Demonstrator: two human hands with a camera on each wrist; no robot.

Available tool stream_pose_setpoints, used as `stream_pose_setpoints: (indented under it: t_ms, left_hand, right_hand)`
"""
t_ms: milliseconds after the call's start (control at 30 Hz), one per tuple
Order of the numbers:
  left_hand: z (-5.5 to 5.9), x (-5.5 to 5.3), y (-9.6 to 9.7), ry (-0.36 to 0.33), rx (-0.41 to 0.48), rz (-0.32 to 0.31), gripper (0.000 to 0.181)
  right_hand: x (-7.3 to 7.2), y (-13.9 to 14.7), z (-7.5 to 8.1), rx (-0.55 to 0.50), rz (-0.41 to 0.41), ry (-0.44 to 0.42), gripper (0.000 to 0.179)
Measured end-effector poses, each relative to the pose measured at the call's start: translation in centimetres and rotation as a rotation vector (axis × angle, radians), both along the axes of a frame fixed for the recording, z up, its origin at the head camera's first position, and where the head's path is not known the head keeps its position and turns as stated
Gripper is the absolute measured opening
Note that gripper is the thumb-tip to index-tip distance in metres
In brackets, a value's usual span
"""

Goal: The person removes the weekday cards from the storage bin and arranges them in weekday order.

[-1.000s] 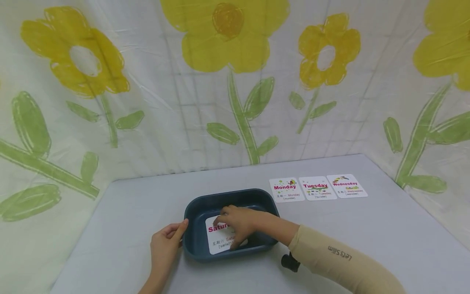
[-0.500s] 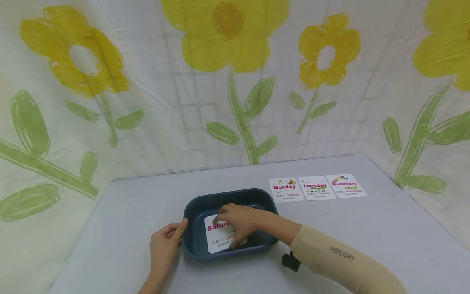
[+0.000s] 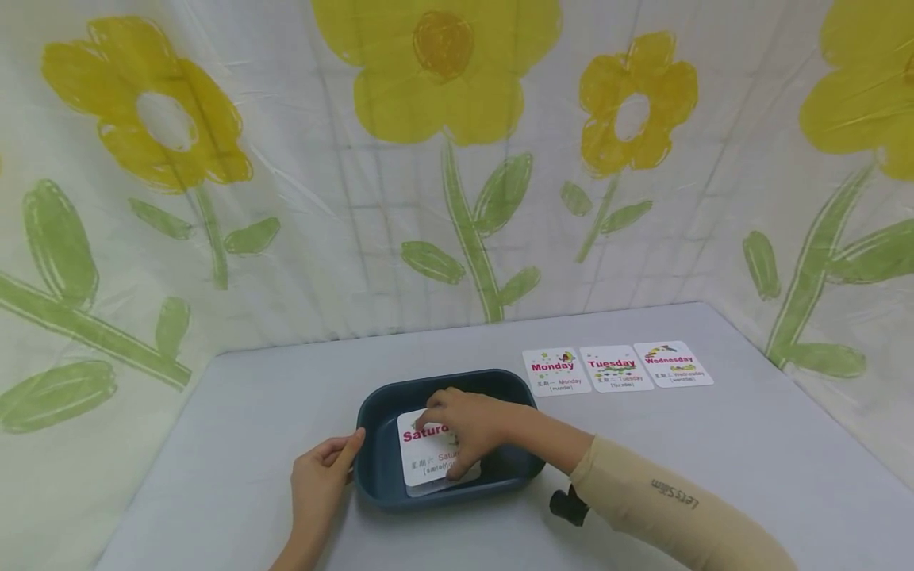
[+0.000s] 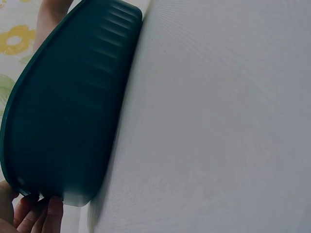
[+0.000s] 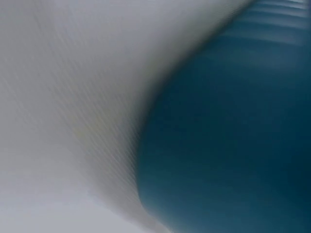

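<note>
A dark blue-green tray [image 3: 457, 501] with rounded corners sits on the table. At its left end my left hand [image 3: 319, 476] pinches the rim, thumb on top and fingers against the outer wall, also seen in the left wrist view, where the tray's side [image 4: 63, 121] fills the left. My right hand [image 3: 474, 432] reaches into the tray and grips a white "Saturday" card [image 3: 423, 454] by its edges, covering its right part. Under that card's near edge another white card [image 3: 427, 489] peeks out. The right wrist view shows only the tray's outer wall [image 5: 233, 131] and tablecloth, no hand.
Behind the tray to the right, a "Monday" card [image 3: 557, 373], a "Tuesday" card [image 3: 616, 369] and a "Wednesday" card [image 3: 673, 365] lie in a row. A flower-printed curtain [image 3: 300, 238] hangs along the back of the grey-white table [image 3: 643, 444].
The Saturday card has risen slightly in my right hand, and a card beneath it now shows along the near edge. My left hand and the row of cards stay where they were.
</note>
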State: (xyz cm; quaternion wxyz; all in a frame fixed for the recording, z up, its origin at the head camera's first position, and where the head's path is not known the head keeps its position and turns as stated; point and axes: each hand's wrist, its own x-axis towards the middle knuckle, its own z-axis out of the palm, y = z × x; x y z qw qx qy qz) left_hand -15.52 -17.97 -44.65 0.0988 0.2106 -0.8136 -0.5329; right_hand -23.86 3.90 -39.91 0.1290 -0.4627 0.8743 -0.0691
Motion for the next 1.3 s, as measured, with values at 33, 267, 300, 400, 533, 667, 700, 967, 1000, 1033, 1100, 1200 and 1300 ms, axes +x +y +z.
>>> stream_pose_setpoints:
  t_ms: [33,267,300,400,533,667,700,967,1000,1033,1100,1200,1300]
  left_hand:
    - [0.0,0.0,0.0,0.001,-0.001,0.0,0.05]
    - [0.0,0.0,0.0,0.011,-0.009,-0.006,0.047]
    - [0.0,0.0,-0.1,0.012,-0.01,-0.007,0.046]
    - [-0.1,-0.1,0.0,0.017,-0.01,-0.011,0.045]
    - [-0.2,-0.2,0.0,0.018,-0.011,-0.016,0.044]
    - [-0.2,-0.2,0.0,0.017,-0.029,-0.013,0.045]
    - [-0.2,-0.1,0.0,0.014,-0.034,-0.009,0.046]
    - [-0.2,-0.2,-0.1,-0.006,-0.055,-0.003,0.051]
    - [-0.2,-0.2,-0.1,-0.008,-0.051,-0.004,0.051]
    - [-0.2,-0.2,-0.1,-0.01,-0.049,-0.004,0.05]
    - [-0.2,-0.3,-0.1,-0.014,-0.046,-0.005,0.049]
    - [-0.3,-0.2,-0.2,-0.014,-0.036,-0.002,0.047]
    - [-0.3,-0.3,-0.2,-0.012,-0.035,0.0,0.046]
  right_hand:
    - [-0.1,0.1,0.1,-0.007,-0.002,-0.001,0.071]
    - [-0.2,1.2,1.3,-0.021,-0.011,-0.01,0.072]
    - [-0.2,1.4,1.6,-0.022,-0.016,-0.009,0.072]
    - [0.0,2.5,2.3,-0.031,-0.043,-0.02,0.072]
    - [0.2,4.1,3.5,-0.055,-0.073,-0.052,0.072]
    - [0.5,5.8,4.8,-0.078,-0.108,-0.082,0.071]
    - [0.5,6.3,5.0,-0.08,-0.119,-0.083,0.071]
    - [0.5,10.9,5.4,-0.076,-0.233,-0.06,0.07]
    - [0.5,11.5,5.4,-0.078,-0.244,-0.06,0.07]
    - [0.5,12.1,5.4,-0.081,-0.255,-0.059,0.071]
    - [0.6,13.1,5.2,-0.084,-0.273,-0.06,0.071]
    - [0.7,14.6,5.1,-0.096,-0.29,-0.066,0.071]
    - [0.8,16.1,4.8,-0.103,-0.313,-0.075,0.07]
